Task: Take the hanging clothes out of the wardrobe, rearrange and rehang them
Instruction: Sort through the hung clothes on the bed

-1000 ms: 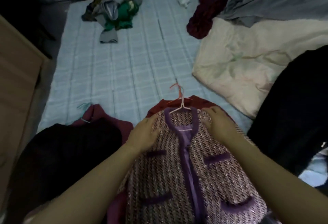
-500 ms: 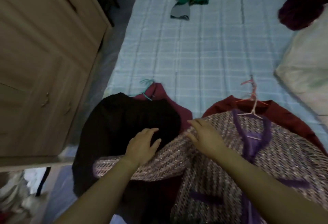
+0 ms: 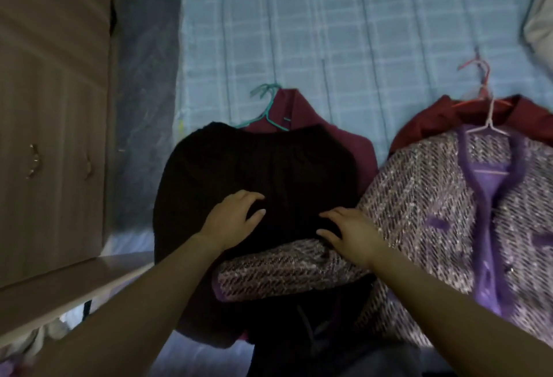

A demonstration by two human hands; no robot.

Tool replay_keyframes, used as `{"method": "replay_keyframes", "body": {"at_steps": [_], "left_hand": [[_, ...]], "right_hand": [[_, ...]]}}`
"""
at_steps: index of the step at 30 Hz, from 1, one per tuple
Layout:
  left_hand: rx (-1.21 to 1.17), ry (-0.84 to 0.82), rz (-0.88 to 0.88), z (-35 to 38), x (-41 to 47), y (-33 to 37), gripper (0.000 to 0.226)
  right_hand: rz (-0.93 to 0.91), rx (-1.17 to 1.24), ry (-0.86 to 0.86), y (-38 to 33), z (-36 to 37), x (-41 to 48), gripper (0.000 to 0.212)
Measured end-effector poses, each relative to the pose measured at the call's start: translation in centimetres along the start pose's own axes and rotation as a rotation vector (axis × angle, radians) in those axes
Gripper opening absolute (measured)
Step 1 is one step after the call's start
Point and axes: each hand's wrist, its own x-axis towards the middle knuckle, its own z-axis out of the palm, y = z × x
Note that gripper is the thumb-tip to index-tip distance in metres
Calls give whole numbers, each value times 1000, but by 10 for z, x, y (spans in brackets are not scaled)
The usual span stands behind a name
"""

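Observation:
A purple tweed jacket (image 3: 434,197) on a white hanger (image 3: 489,125) lies on the bed over a dark red garment (image 3: 425,125). Its sleeve (image 3: 281,272) stretches left across a black garment (image 3: 254,167). Under the black garment lies a maroon garment (image 3: 302,113) on a teal hanger (image 3: 266,107). My left hand (image 3: 233,221) rests on the black garment with fingers loosely bent. My right hand (image 3: 350,233) lies where the tweed sleeve meets the black garment, fingers spread.
The bed has a pale blue checked sheet (image 3: 329,32). A wooden wardrobe (image 3: 51,107) with metal handles stands at the left, its open door edge (image 3: 59,296) near my left forearm. A cream quilt (image 3: 541,17) shows at the right edge.
My view swung left and down from the jacket's collar. Both hands moved from the jacket's shoulders to its left sleeve and the black garment beside it.

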Motion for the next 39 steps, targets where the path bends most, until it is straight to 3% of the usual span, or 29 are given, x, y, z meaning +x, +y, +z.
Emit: {"method": "replay_keyframes", "body": {"at_steps": [5, 9, 11, 16, 22, 26, 31, 39], "left_hand": [[-145, -66, 67, 45, -44, 25, 41], [-126, -72, 62, 72, -72, 42, 70], [-108, -1, 44, 85, -81, 52, 73], [-128, 253, 8, 115, -106, 112, 30], [-410, 355, 157, 165, -138, 247, 26], [-560, 289, 132, 200, -137, 301, 28], [-383, 149, -85, 231, -124, 272, 28], [113, 257, -18, 134, -94, 187, 76]], "right_hand": [[30, -35, 154, 13, 1, -39, 57], [44, 55, 154, 26, 0, -68, 67], [46, 103, 168, 36, -1, -84, 64], [50, 167, 226, 71, -18, -144, 47], [83, 178, 376, 128, -54, -240, 49], [109, 165, 452, 148, -75, -287, 52], [88, 165, 360, 141, -50, -286, 54], [-19, 129, 217, 67, -32, -174, 63]]}}
